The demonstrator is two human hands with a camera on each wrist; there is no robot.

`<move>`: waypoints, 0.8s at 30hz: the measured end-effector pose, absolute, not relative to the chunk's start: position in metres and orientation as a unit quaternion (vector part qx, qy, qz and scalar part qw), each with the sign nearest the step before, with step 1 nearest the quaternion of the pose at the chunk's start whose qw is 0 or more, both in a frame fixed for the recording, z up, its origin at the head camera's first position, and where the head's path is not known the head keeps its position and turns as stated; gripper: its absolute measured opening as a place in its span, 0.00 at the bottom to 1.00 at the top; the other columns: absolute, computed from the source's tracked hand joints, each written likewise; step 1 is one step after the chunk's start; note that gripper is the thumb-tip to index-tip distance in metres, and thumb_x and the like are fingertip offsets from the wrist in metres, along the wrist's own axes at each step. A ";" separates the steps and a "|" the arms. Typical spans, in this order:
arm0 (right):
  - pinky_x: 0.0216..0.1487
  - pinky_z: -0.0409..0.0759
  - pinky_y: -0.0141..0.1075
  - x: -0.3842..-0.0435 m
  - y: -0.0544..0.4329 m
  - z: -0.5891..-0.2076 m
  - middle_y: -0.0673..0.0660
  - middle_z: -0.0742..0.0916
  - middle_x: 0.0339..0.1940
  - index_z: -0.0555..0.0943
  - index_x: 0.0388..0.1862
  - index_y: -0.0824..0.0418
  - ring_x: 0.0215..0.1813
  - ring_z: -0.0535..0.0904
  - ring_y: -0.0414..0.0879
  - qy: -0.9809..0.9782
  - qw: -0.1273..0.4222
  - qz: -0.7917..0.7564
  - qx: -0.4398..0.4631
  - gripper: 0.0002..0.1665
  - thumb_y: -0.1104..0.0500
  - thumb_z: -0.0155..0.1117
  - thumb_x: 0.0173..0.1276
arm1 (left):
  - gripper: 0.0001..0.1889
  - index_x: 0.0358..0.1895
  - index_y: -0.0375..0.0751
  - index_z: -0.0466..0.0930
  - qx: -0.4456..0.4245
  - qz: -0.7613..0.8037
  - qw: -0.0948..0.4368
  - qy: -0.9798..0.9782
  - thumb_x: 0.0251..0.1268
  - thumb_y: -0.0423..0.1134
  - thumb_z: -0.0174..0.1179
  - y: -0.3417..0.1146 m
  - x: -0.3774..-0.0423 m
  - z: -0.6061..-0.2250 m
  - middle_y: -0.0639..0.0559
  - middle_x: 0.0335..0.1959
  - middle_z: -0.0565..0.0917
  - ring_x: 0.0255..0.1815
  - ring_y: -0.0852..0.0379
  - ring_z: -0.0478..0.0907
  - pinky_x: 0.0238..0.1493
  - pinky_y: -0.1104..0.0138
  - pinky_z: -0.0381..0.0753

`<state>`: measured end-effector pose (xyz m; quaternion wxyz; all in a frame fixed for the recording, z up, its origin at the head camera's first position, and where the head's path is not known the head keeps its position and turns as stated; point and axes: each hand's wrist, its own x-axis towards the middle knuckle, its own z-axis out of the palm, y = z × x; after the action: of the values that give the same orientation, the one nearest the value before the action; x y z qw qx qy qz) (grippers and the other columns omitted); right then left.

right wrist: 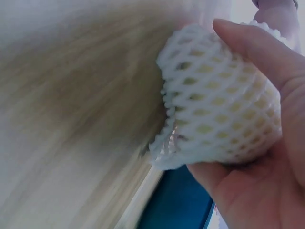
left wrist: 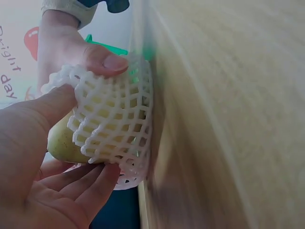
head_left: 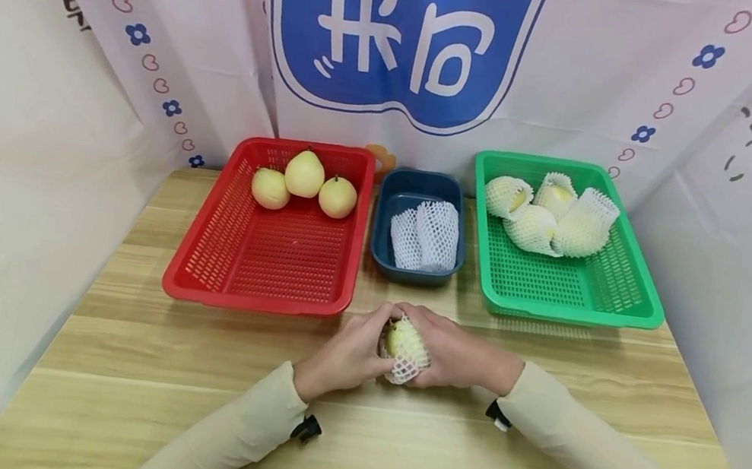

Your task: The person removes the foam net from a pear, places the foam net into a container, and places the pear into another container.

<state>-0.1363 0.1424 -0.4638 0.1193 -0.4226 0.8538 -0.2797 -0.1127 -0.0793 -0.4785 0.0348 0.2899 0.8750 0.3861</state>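
A yellow-green pear [head_left: 396,339] sits partly inside a white foam net sleeve [head_left: 411,357] low over the wooden table. My left hand [head_left: 346,354] grips it from the left, and my right hand [head_left: 460,354] holds its right side. In the left wrist view, bare pear skin [left wrist: 64,140] shows past the net's edge, where the left thumb pinches. The right wrist view has the net [right wrist: 219,100] stretched over the fruit, with the right thumb along one side and fingers beneath.
Three bare pears [head_left: 304,174] lie in a red basket [head_left: 259,303] at back left. A dark blue bin [head_left: 382,258] between the baskets holds foam nets [head_left: 436,235]. Several netted pears [head_left: 533,228] fill the back of a green basket [head_left: 574,315]. A printed cloth [head_left: 572,72] hangs behind.
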 end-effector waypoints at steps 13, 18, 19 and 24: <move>0.66 0.82 0.48 -0.135 0.157 -0.464 0.58 0.83 0.69 0.64 0.80 0.62 0.65 0.82 0.49 0.852 0.130 -0.276 -0.425 0.56 0.50 0.84 0.59 | 0.38 0.67 0.40 0.78 0.295 0.368 0.030 0.881 0.48 0.37 0.81 -0.087 -0.111 -0.478 0.48 0.60 0.84 0.57 0.55 0.83 0.58 0.61 0.85; 0.62 0.85 0.44 -0.135 0.160 -0.464 0.57 0.87 0.64 0.69 0.77 0.59 0.61 0.85 0.47 0.856 0.129 -0.263 -0.426 0.50 0.53 0.84 0.59 | 0.38 0.65 0.45 0.81 0.284 0.368 0.043 0.884 0.46 0.42 0.83 -0.090 -0.111 -0.478 0.52 0.56 0.82 0.52 0.58 0.80 0.53 0.64 0.83; 0.62 0.85 0.44 -0.134 0.161 -0.463 0.57 0.88 0.63 0.70 0.76 0.59 0.60 0.86 0.47 0.857 0.126 -0.261 -0.425 0.49 0.55 0.84 0.59 | 0.38 0.65 0.45 0.81 0.282 0.368 0.045 0.885 0.45 0.43 0.83 -0.091 -0.111 -0.478 0.53 0.55 0.82 0.52 0.59 0.79 0.53 0.65 0.83; 0.58 0.87 0.40 -0.133 0.167 -0.462 0.60 0.90 0.60 0.76 0.73 0.62 0.58 0.89 0.49 0.863 0.119 -0.257 -0.419 0.40 0.62 0.80 0.62 | 0.38 0.63 0.47 0.82 0.273 0.383 0.048 0.881 0.42 0.45 0.84 -0.096 -0.110 -0.478 0.54 0.54 0.79 0.53 0.59 0.77 0.55 0.63 0.82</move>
<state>-0.1331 0.1666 -0.4615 0.1195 -0.4187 0.8627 -0.2571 -0.1102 -0.0958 -0.4779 0.0477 0.2734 0.8809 0.3833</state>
